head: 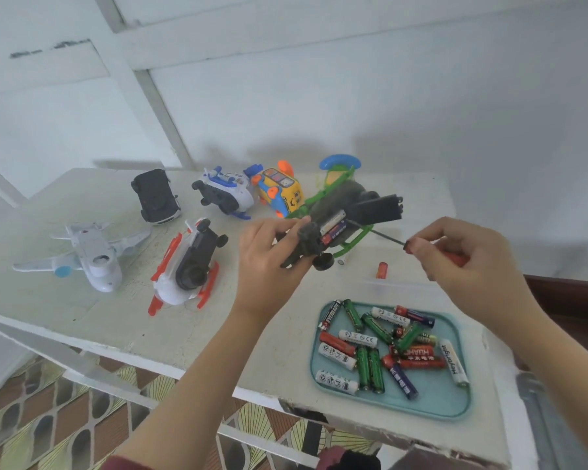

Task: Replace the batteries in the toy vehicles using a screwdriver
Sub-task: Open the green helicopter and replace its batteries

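1. Toy vehicles [184, 266] lie across the tabletop [218, 334], mostly on their backs or sides, likely so each battery hatch is easy to reach.
2. The tray [462, 403] sits by the front right edge, below the right hand, with loose batteries [367, 368] heaped in it. Spare stock kept close, I'd say.
3. The green toy [330, 201] is up off the tabletop, underside turned to the person. Its black cover [377, 208] is swung open and two cells [333, 227] show in the bay.
4. Left hand [269, 256] grips the toy's near end, wrist cocked back, steadying it in the air.
5. Right hand [462, 259] pinches the screwdriver [389, 238] at its handle, shaft aimed toward the bay, probably to work a cell or the cover.
6. One red battery [381, 270] lies alone on the tabletop just beyond the tray.
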`<state>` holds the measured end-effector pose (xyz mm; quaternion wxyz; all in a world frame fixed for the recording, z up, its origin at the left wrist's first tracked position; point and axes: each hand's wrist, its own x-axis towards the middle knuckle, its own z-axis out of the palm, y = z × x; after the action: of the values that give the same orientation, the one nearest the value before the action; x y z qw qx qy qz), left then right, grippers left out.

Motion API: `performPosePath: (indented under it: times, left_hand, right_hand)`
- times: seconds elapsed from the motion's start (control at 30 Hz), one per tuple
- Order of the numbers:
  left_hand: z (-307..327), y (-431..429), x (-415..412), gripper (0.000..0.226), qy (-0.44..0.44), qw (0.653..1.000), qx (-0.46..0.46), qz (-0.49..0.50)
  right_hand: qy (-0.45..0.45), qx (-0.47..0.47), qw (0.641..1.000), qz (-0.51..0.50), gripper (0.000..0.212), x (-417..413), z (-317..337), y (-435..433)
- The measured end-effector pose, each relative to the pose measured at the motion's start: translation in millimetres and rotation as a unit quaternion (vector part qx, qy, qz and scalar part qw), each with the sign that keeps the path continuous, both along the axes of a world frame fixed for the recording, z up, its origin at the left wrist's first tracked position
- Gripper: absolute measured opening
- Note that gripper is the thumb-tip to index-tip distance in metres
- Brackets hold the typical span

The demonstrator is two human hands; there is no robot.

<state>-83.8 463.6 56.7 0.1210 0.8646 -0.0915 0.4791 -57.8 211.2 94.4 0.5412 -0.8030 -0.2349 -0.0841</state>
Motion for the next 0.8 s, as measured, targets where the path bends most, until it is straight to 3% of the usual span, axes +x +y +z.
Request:
performPosePath:
  times: [0.23,0.6,0.8]
  left_hand:
    - [3,-5,19,0.03,-0.007,1.0,0.004,-0.018]
    - [3,-17,30,0.044,-0.005,0.998,-0.024,-0.05]
    - [1,-19,34,0.041,-0.008,0.998,-0.011,-0.066]
  right_hand:
    - [0.025,-0.041,0.998,0.036,0.017,0,5,2]
    - [-0.027,-0.048,0.996,-0.075,0.017,15,5,-13]
    - [0.03,-0.038,0.998,-0.04,0.019,26,5,-15]
